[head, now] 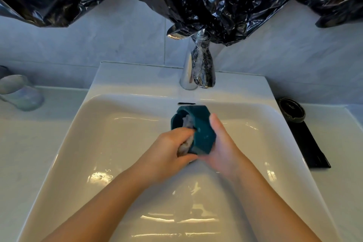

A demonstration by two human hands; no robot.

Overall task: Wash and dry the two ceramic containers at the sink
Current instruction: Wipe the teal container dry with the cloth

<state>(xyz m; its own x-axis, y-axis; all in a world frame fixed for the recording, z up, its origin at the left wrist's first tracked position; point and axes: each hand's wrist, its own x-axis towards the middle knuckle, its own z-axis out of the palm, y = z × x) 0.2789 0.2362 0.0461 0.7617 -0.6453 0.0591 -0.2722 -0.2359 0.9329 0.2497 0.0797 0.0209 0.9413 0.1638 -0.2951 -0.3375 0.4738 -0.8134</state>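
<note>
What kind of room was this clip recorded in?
Probably a bathroom: a white rectangular ceramic washbasin with a chrome single-lever tap, grey wall tiles behind it, and a clear glass tumbler on the counter at its left.

Left grip (pixel 169 151), right grip (pixel 224 149): bare; 2 forearms (pixel 114 196) bare.

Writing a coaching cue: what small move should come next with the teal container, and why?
Probably twist the cloth around inside the teal container: the left hand has it pushed into the opening while the right hand grips the outside, over the sink.
</note>
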